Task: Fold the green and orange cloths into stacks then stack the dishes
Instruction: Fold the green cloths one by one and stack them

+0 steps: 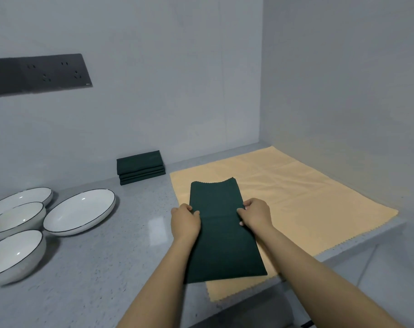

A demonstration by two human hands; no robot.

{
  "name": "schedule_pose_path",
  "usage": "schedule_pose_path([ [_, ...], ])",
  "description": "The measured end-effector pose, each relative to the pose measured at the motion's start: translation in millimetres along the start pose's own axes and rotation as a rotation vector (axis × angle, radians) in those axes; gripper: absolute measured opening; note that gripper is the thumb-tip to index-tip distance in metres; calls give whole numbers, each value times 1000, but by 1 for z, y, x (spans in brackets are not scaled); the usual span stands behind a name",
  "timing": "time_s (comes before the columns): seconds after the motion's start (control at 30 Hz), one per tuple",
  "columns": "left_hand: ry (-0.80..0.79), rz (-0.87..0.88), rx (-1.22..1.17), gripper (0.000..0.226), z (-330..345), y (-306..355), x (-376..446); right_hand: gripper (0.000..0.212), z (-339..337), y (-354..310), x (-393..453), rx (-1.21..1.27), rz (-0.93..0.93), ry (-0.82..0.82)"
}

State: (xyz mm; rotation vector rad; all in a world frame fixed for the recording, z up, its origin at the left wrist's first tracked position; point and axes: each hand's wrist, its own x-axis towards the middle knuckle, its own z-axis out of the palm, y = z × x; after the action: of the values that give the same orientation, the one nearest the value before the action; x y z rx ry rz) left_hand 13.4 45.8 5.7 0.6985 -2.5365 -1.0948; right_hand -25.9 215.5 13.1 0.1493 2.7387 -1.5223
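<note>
- Cloth first: the dark green cloth (221, 223), already folded into a long strip, lies on top of the orange cloth (296, 197), its long axis running from the near counter edge away toward the back wall.
- Both hands meet the strip at about its midpoint, one on each long edge, so neither is nearer; the strip lies between them.
- The left hand (186, 221) pinches the left edge, thumb on top and fingers curled beneath the fabric.
- The right hand (257, 214) grips the right edge likewise, fingertips tucked over the hem.
- Both forearms reach straight forward from the near edge, roughly parallel, wrists level, palms turned inward toward the strip.
- Judged from this hold, the next fold is likely across the short axis, one end brought over the other.
- Beyond the green strip's far end and to its left, a stack of folded green cloths (141, 170) sits against the wall.
- Well left of the strip, several white dishes (79, 210) lie unstacked on the grey counter (120, 245).
- The orange cloth is spread flat, unfolded.
</note>
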Motion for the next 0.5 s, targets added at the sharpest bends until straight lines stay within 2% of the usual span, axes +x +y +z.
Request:
schedule_pose_path([
  [0.07,22,-34,-17,22,1,-1,6,29,0,-4,1,-19,15,2],
  [0.13,29,-80,-46,18,4,-1,13,12,1,-6,5,-44,39,-7],
  [0.2,34,-111,-66,14,5,0,15,20,5,-4,11,-39,61,11],
  [0.37,61,-158,-159,15,8,-1,16,22,6,-1,16,16,104,25],
  [0.5,36,-187,-345,13,1,-1,9,18,1,2,15,300,169,10],
])
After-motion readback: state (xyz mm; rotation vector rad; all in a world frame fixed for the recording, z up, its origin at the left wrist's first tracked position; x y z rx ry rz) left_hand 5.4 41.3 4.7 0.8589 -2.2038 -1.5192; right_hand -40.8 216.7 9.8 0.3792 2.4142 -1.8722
